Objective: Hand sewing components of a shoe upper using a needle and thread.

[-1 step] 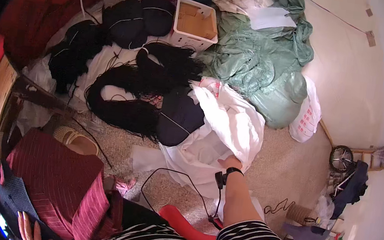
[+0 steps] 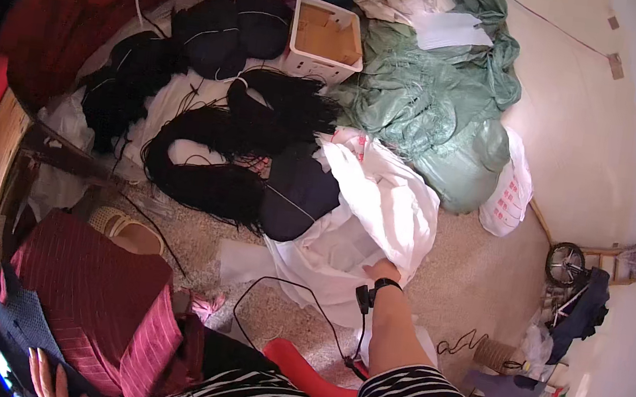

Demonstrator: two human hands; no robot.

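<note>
My right hand (image 2: 384, 271) reaches forward and grips the near edge of a large white sack (image 2: 405, 210); part of its fingers is hidden by the cloth. A black device with a cable is strapped at that wrist. From the sack's mouth comes a black bundle (image 2: 298, 200) tied with a pale string. Long black strands (image 2: 199, 183), like cord or yarn, lie in a loop against the bundle's left side. At the lower left, my left hand (image 2: 53, 382) lies with fingers stretched on dark blue-grey textured fabric (image 2: 36, 322), beside the maroon striped cloth (image 2: 88, 297) over my lap.
More black tied bundles (image 2: 232, 30) lie at the back left, next to a white plastic crate (image 2: 326, 43) with cardboard inside. Green woven sacking (image 2: 442, 110) is heaped behind the white sack. A black cable (image 2: 306, 287) loops over the floor near a red curved object (image 2: 310, 378).
</note>
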